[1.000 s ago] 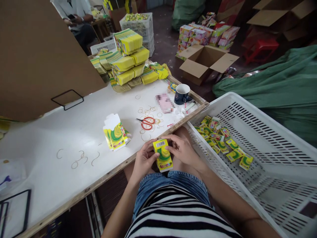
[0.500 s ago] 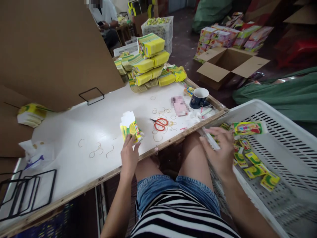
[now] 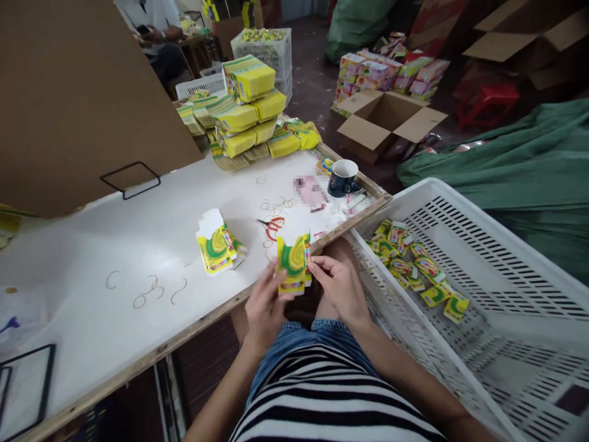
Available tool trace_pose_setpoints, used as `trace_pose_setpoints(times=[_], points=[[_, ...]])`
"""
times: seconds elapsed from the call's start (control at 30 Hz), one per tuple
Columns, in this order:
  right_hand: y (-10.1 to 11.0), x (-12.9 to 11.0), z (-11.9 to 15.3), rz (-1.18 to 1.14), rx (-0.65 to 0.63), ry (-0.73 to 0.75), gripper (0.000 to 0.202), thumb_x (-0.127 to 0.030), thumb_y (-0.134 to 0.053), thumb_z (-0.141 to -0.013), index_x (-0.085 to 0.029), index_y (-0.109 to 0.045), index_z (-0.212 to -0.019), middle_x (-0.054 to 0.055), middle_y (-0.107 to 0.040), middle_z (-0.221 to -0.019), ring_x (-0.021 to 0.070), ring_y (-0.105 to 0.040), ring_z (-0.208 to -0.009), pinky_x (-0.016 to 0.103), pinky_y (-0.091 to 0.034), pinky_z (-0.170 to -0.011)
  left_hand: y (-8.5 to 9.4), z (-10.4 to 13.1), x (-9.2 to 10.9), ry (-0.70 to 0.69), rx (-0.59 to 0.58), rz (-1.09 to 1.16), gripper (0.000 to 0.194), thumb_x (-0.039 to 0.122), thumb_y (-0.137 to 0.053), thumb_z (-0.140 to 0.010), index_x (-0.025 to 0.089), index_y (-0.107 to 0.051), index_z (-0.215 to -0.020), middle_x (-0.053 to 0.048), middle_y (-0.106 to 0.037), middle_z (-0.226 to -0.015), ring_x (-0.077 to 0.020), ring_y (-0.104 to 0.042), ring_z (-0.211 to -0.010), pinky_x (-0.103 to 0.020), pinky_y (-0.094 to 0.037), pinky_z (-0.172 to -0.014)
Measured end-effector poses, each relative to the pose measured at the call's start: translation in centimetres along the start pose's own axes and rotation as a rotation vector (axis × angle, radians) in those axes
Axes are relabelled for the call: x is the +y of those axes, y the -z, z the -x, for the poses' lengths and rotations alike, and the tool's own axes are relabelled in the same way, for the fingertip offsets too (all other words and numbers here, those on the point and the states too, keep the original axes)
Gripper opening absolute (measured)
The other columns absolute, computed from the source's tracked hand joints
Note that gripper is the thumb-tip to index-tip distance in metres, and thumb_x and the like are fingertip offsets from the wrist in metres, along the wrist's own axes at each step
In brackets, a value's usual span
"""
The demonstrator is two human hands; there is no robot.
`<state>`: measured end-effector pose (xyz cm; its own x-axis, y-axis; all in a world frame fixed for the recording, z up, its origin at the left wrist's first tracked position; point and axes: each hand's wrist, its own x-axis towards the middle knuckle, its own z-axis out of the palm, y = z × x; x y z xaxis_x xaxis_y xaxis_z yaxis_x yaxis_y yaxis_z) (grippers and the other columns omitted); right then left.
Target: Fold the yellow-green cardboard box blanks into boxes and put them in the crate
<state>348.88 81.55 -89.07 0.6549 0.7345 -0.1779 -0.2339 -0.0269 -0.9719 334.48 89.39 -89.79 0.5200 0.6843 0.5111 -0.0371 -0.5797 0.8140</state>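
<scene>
Both hands are grasping a yellow-green carton (image 3: 294,263) over the counter (image 3: 138,245) edge: left hand (image 3: 265,305) gripping below, right hand (image 3: 338,283) pinching its side.

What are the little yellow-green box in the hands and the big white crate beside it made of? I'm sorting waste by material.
Box: seemingly thin printed card, slightly glossy, with flat folded panels. White crate: looks like moulded plastic, matte, with slotted walls.

Crate (image 3: 460,202) right of table (image 3: 115,245); scissors (image 3: 274,226) on table
</scene>
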Motion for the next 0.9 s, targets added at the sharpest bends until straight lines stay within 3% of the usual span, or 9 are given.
trace_pose_setpoints(times=[0.07, 0.13, 0.23, 0.3, 0.47, 0.63, 0.8, 0.9], points=[[0.1, 0.1, 0.3, -0.038, -0.025, -0.013, 0.034, -0.045, -0.072, -0.073, -0.017, -0.069, -0.091, 0.007, -0.072, -0.088, 0.0205, -0.066, -0.082, 0.034, -0.054, -0.077, 0.2, -0.7, -0.3, 0.327, 0.052, 0.27, 0.047, 0.041, -0.064, -0.085, 0.023, -0.058, -0.128, -0.012, -0.056, -0.137, -0.0281, -0.053, -0.126, -0.041, -0.048, -0.103], [0.0, 0.2, 0.5, -0.074, -0.091, -0.037, 0.034, -0.045, -0.074, -0.071, -0.018, -0.068, -0.09, 0.006, -0.072, -0.086, 0.0194, -0.066, -0.079, 0.032, -0.055, -0.073, 0.3, -1.5, -0.4, 0.606, -0.084, 0.568, 0.058, 0.056, -0.065, -0.078, 0.018, -0.063, -0.121, -0.015, -0.065, -0.124, -0.0312, -0.06, -0.117, -0.041, -0.053, -0.095], [-0.2, 0.2, 0.6, -0.073, -0.155, -0.056, 0.033, -0.046, -0.076, -0.068, -0.018, -0.069, -0.083, 0.005, -0.072, -0.08, 0.0188, -0.066, -0.074, 0.031, -0.055, -0.068, 0.4, -2.3, -0.1, 0.781, -0.32, 0.839, 0.065, 0.063, -0.074, -0.064, 0.014, -0.07, -0.105, -0.016, -0.072, -0.106, -0.0334, -0.067, -0.103, -0.041, -0.056, -0.085], [-0.1, 0.1, 0.8, -0.054, -0.164, -0.055, 0.032, -0.046, -0.077, -0.067, -0.017, -0.071, -0.08, 0.006, -0.073, -0.08, 0.0196, -0.067, -0.075, 0.032, -0.055, -0.071, 0.1, -2.4, 0.2, 0.779, -0.333, 0.889, 0.06, 0.056, -0.08, -0.061, 0.015, -0.07, -0.102, -0.015, -0.073, -0.105, -0.0324, -0.067, -0.101, -0.039, -0.055, -0.083], [0.1, -0.4, 1.4, -0.001, -0.213, -0.108, 0.037, -0.045, -0.077, -0.068, -0.016, -0.073, -0.09, 0.007, -0.074, -0.085, 0.023, -0.067, -0.081, 0.037, -0.056, -0.076, -0.7, -2.0, 0.2, 0.762, -0.187, 0.81, 0.041, 0.044, -0.076, -0.072, 0.015, -0.069, -0.101, -0.011, -0.074, -0.099, -0.0268, -0.069, -0.094, -0.034, -0.055, -0.079], [0.2, -0.4, 1.2, 0.133, -0.086, 0.038, 0.027, -0.042, -0.067, -0.079, -0.015, -0.07, -0.083, 0.007, -0.071, -0.082, 0.0196, -0.064, -0.076, 0.032, -0.054, -0.071, -1.0, -1.7, 0.1, 0.69, -0.075, 0.628, 0.043, 0.039, -0.072, -0.078, 0.018, -0.061, -0.114, -0.008, -0.071, -0.106, -0.0202, -0.067, -0.092, -0.028, -0.053, -0.077], [0.2, -0.3, 1.2, 0.08, -0.179, 0.046, 0.034, -0.036, -0.066, -0.081, -0.02, -0.059, -0.11, 0.007, -0.067, -0.099, 0.0174, -0.062, -0.081, 0.029, -0.053, -0.07, -1.3, -1.5, 0.0, 0.7, -0.116, 0.6, 0.047, 0.042, -0.071, -0.078, 0.018, -0.06, -0.117, -0.008, -0.069, -0.108, -0.0192, -0.065, -0.093, -0.026, -0.051, -0.08], [0.5, -0.8, 1.4, 0.194, -0.188, 0.152, 0.047, -0.031, -0.064, -0.084, -0.024, -0.048, -0.127, 0.007, -0.063, -0.106, 0.0193, -0.062, -0.089, 0.032, -0.053, -0.075, -1.3, -1.4, -0.1, 0.708, -0.143, 0.594, 0.048, 0.042, -0.069, -0.079, 0.019, -0.058, -0.119, -0.008, -0.069, -0.109, -0.0188, -0.064, -0.095, -0.026, -0.05, -0.082]])
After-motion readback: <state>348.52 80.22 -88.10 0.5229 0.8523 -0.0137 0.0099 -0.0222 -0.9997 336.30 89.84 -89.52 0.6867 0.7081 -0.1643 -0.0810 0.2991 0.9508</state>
